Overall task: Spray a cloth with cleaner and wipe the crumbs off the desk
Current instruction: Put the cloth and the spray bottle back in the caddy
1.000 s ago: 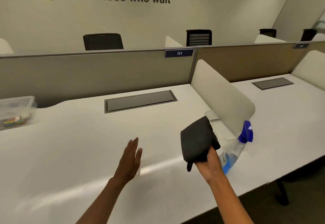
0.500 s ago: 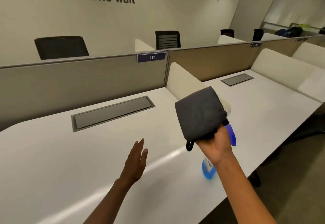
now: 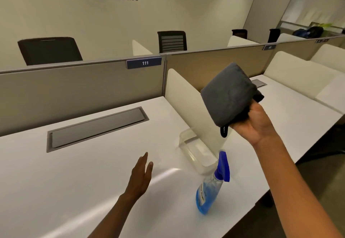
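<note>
My right hand [image 3: 254, 123] holds a folded dark grey cloth [image 3: 228, 93] raised above the white desk [image 3: 74, 172], at the right of the view. Below it a spray bottle [image 3: 211, 187] with blue liquid and a blue trigger head stands upright on the desk near the front edge. My left hand [image 3: 141, 174] hovers flat over the desk to the left of the bottle, fingers together and extended, holding nothing. I cannot make out any crumbs on the desk surface.
A clear plastic container [image 3: 197, 151] lies by the white side divider [image 3: 186, 99], just behind the bottle. A grey cable hatch [image 3: 97, 127] is set into the desk. The beige partition [image 3: 74, 88] with label 111 runs along the back. Black chairs stand beyond.
My right hand has lifted the cloth higher and further right, uncovering the spray bottle and the clear container. The view has swung right. My left hand stays over the desk.
</note>
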